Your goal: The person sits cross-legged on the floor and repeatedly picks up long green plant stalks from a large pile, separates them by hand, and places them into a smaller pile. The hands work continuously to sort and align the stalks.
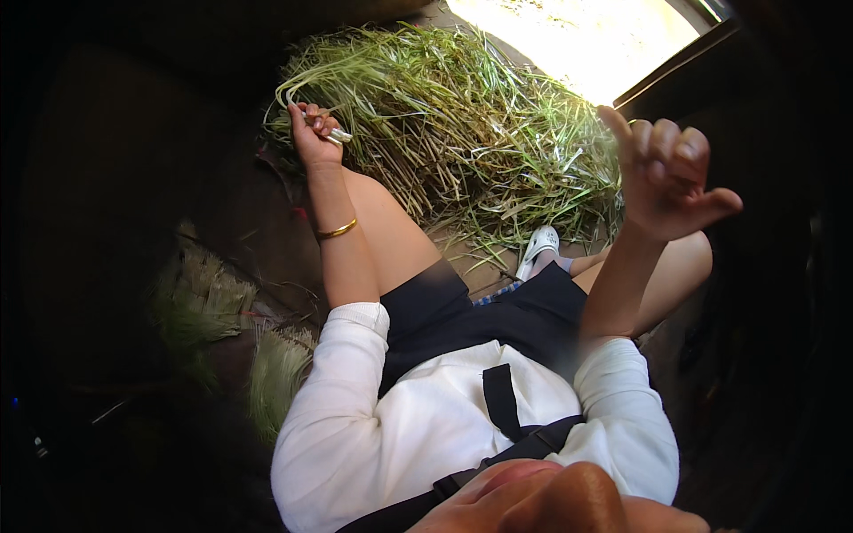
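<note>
My left hand (318, 134) is closed around the pale cut ends of several long green stalks (293, 85), whose thin tops curve up and over to the right. A gold bangle (338, 229) sits on that forearm. My right hand (666, 174) is raised at the right with its thumb and little finger spread and its middle fingers curled; I see nothing held in it. Between and beyond both hands lies a large heap of green and brown grassy stalks (440, 126), its brown stems pointing towards my legs.
Tied bundles of pale-ended green stalks (280, 373) lie on the floor at my left. My bent legs frame the near side of the heap, with a white clog (540, 248) on one foot. A brightly lit doorway (586, 40) is at the upper right; the surroundings are dark.
</note>
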Tool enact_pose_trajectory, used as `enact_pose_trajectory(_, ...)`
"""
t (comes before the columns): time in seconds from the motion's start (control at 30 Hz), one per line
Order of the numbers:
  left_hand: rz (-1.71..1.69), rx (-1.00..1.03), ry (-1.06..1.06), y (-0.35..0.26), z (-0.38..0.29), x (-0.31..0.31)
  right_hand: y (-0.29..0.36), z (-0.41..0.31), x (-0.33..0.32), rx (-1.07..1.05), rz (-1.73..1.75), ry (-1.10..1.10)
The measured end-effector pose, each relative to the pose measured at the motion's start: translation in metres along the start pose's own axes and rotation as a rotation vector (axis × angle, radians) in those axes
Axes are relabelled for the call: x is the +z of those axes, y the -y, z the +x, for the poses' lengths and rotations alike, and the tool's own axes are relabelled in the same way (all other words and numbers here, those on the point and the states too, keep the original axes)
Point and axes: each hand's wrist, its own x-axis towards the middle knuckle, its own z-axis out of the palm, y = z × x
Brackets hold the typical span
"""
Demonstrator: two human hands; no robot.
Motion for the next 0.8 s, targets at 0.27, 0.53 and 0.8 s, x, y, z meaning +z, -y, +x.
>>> enact_pose_trajectory(0.27,-0.002,0.264,0.041,-0.049,-0.016,-0.002,0.091,0.028,0.118,-0.385,0.457,0.791)
enact_pose_trajectory(0.53,-0.071,0.355,-0.04,-0.092,-0.037,-0.021,0.079,0.024,0.109,-0.321,0.641,0.748)
enact_pose_trajectory(0.8,-0.142,0.362,-0.021,-0.099,-0.027,-0.044,0.041,0.045,0.093,-0.334,0.523,0.526)
